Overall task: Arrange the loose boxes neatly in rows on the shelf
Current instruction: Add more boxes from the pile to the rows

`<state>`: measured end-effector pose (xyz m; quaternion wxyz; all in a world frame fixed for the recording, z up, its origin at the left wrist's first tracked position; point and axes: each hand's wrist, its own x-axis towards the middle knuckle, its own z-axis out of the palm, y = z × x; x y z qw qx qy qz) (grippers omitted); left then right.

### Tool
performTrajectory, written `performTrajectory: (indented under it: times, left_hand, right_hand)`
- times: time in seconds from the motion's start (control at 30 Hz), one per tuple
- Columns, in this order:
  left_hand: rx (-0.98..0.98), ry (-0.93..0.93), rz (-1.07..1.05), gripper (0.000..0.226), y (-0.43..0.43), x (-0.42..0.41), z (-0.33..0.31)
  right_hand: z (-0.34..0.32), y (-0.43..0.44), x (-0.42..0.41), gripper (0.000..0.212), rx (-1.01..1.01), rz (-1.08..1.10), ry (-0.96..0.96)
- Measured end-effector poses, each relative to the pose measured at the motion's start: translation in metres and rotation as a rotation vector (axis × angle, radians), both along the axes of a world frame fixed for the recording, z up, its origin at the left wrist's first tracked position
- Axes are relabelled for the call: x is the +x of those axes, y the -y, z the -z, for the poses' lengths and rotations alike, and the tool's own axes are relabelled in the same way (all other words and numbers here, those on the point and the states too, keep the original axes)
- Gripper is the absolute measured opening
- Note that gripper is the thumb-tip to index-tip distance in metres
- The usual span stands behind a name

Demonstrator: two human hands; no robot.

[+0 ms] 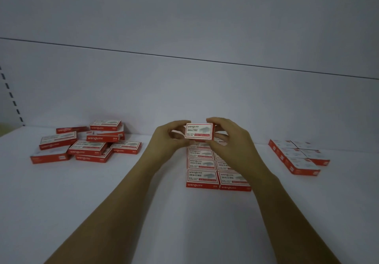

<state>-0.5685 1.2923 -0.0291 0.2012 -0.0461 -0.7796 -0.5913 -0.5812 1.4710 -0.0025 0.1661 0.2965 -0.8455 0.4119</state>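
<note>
A small red-and-white staple box is held up above the white shelf, label toward me. My left hand grips its left end and my right hand grips its right end. Directly below it lie two neat rows of matching boxes, running toward me; my right wrist hides part of the right-hand row. A loose, untidy pile of the same boxes lies at the left of the shelf.
Another tidy block of boxes sits at the right, label sides turned away. The shelf's back panel rises just behind everything. A slotted upright runs along the far left edge.
</note>
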Motion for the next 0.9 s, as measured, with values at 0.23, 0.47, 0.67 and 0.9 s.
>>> performTrajectory:
  times: [0.23, 0.47, 0.67, 0.9]
  left_hand:
    - [-0.223, -0.138, -0.152, 0.038, -0.010, 0.004, -0.001]
    - [-0.266, -0.155, -0.148, 0.038, -0.011, 0.005, 0.001]
    - [-0.278, -0.153, -0.146, 0.039, -0.012, 0.004, 0.001]
    - [-0.286, -0.145, -0.156, 0.039, -0.011, 0.002, 0.003]
  right_hand:
    - [0.007, 0.000, -0.006, 0.029, 0.005, 0.040, 0.021]
    - [0.011, 0.000, -0.010, 0.030, 0.006, 0.052, -0.010]
    - [0.015, -0.001, -0.015, 0.031, 0.014, 0.056, -0.031]
    - [0.018, -0.002, -0.017, 0.030, 0.009, 0.050, -0.054]
